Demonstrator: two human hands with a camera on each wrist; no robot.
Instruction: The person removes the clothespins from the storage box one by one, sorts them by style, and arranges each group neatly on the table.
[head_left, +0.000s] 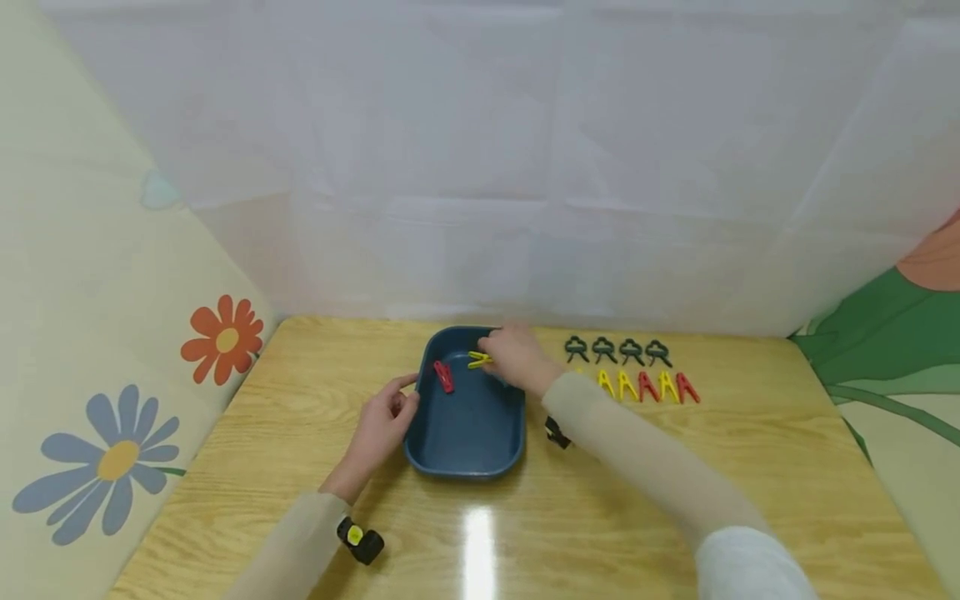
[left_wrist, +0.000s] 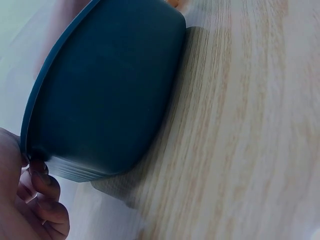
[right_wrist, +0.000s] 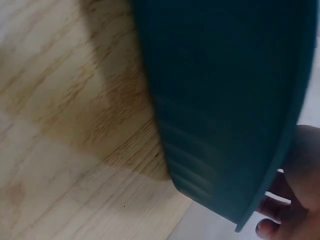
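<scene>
A dark blue tray (head_left: 467, 429) with raised sides stands on the wooden table. My left hand (head_left: 384, 418) grips its left rim, and the left wrist view shows curled fingers (left_wrist: 46, 186) against the outer wall of the tray (left_wrist: 107, 90). Over the tray's far right part, my right hand (head_left: 516, 357) pinches a yellow clothespin (head_left: 478, 360). A red clothespin (head_left: 444, 377) lies inside the tray near the left wall. From the right wrist, the tray's side (right_wrist: 225, 100) hides much of the right hand (right_wrist: 295, 200), and the clothespin is out of sight there.
Right of the tray, a row of dark green clips (head_left: 631, 352) lies near the table's back edge. In front of it is a row of yellow clothespins (head_left: 627, 385) and red clothespins (head_left: 648, 387), partly behind my right forearm. A white sheet (head_left: 450, 167) hangs behind the table.
</scene>
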